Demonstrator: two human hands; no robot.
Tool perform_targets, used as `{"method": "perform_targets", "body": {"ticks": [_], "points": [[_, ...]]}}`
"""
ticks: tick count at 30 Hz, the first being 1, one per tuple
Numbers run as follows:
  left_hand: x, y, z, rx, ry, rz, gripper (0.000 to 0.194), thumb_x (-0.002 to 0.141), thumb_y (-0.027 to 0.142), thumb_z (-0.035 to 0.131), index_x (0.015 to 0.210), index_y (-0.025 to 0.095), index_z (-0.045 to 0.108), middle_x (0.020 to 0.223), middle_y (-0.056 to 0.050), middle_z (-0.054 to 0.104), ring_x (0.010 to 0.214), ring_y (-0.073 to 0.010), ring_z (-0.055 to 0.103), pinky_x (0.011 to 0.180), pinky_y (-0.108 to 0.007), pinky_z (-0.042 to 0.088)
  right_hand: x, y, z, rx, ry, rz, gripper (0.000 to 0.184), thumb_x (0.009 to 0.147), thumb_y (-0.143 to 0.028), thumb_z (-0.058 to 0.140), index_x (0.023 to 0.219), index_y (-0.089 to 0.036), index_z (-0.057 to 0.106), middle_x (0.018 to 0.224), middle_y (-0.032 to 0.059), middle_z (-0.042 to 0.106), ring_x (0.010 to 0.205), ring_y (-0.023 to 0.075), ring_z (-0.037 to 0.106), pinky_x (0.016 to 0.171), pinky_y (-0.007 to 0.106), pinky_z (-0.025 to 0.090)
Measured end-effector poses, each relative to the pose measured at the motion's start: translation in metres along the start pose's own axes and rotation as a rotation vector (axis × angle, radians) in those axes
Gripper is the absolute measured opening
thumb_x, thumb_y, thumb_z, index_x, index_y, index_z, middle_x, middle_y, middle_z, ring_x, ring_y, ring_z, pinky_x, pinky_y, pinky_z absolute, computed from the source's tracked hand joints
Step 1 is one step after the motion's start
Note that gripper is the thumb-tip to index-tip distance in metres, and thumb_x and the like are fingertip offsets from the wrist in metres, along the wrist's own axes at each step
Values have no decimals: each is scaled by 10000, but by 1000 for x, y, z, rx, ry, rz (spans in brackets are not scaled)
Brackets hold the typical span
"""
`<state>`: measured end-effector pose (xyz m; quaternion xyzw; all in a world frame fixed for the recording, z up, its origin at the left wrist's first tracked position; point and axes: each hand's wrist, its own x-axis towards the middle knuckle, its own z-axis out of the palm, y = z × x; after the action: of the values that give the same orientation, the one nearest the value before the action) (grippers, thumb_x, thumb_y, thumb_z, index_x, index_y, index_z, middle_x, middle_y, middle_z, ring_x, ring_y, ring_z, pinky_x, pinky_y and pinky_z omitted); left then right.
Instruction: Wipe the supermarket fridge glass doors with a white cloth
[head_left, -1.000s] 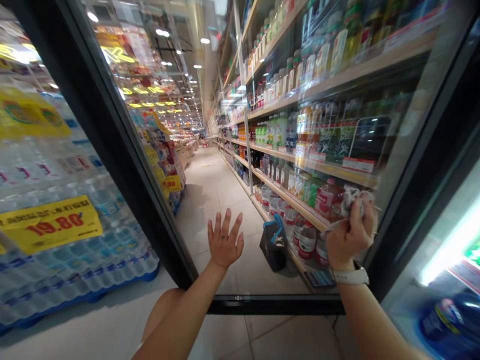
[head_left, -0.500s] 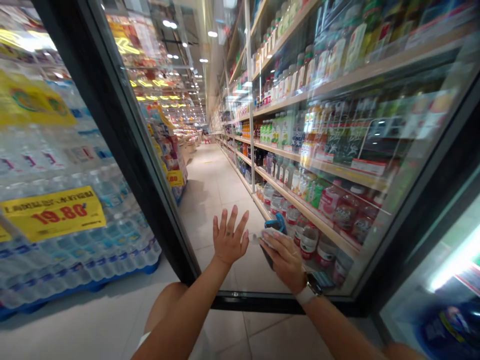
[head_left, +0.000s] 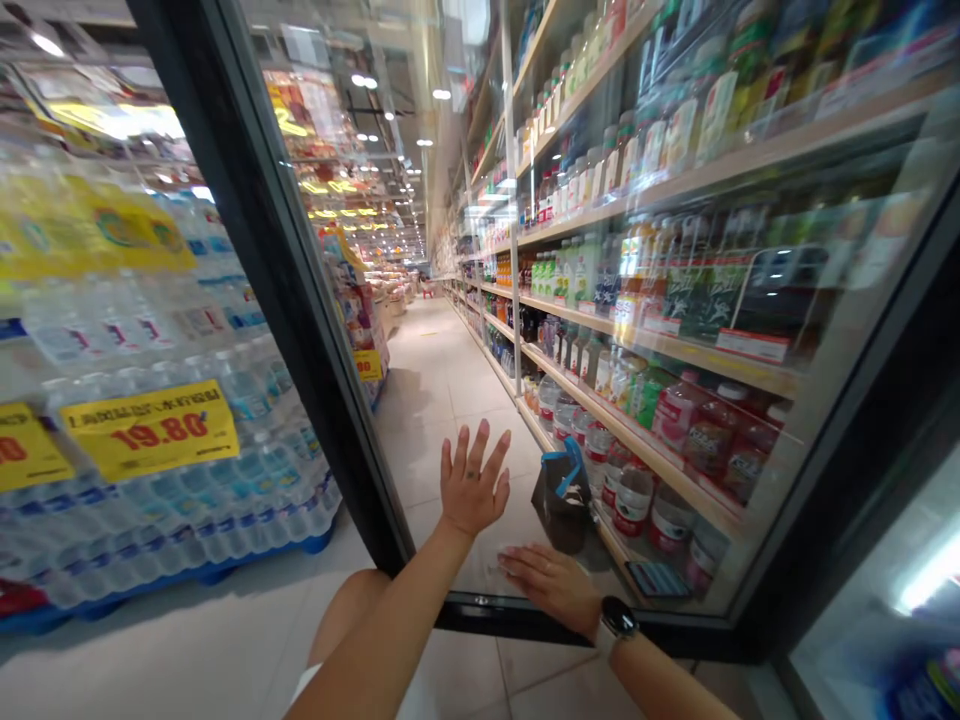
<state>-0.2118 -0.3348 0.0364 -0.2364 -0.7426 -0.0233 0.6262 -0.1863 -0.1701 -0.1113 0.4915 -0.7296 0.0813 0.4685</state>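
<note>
Moved: the right hand [head_left: 551,585] has slid lower down the glass door [head_left: 450,250] since a moment ago, and now lies flat just above the bottom frame [head_left: 525,622].
Left hand: the left hand [head_left: 472,480] is up, fingers spread wide apart, palm toward the glass, seemingly bracing against it and holding nothing.
Right hand: fingers lie together and outstretched, not clamped, over a pale cloth [head_left: 504,562] that barely shows at the fingertips; its extent is hard to tell.
Around: a black bag [head_left: 562,500] sits beyond the glass, with bottled drinks [head_left: 637,300] shelved to the right and stacked water bottles [head_left: 172,500] to the left.
</note>
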Motion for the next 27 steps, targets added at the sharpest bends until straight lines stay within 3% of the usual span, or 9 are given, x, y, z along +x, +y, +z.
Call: {"method": "perform_targets", "body": {"ticks": [5,8,12,17,21,27], "points": [[-1,-2,0,0,-9,-8,617,860,263,491,1453,249,323,1519,-65,316,1435,-264,203,1176,-458,157,35,28,-45,-98,28,52,310,968,-145,427,1197,-221,621,1241,-6,652,1259,92,501,1099,272,377],[0,-2,-1,-6,-1,3,611,865,263,485,1454,246,323,1533,-65,284,1436,-270,199,1175,-460,160,55,50,-82,-226,96,215,377,963,-95,379,1228,-238,605,1261,1,639,1332,135,427,1186,370,228],[2,0,-2,-1,-4,7,622,864,248,487,1460,242,308,1548,-60,239,1438,-274,187,1175,-461,161,65,82,-121,-420,309,507,441,919,-54,412,1279,-253,571,1265,45,634,1356,192,399,1167,454,257],[3,1,-4,5,-9,3,630,855,238,498,1458,238,314,1549,-66,239,1437,-279,193,1176,-468,158,57,121,-157,-523,725,777,502,905,-77,367,1363,-225,505,1377,105,532,1346,288,408,1091,563,339],[4,2,-5,4,-1,4,637,852,228,500,1459,239,309,1554,-61,227,1439,-279,188,1178,-469,151,52,134,-172,-522,876,878,572,855,-69,389,1409,-199,445,1436,129,460,1339,306,412,1085,553,342],[4,2,-4,5,3,2,652,842,228,516,1460,240,308,1551,-68,232,1437,-283,190,1177,-475,156,75,110,-151,-402,705,820,601,865,-84,378,1449,-227,372,1482,97,402,1380,290,350,1104,559,327]]}}
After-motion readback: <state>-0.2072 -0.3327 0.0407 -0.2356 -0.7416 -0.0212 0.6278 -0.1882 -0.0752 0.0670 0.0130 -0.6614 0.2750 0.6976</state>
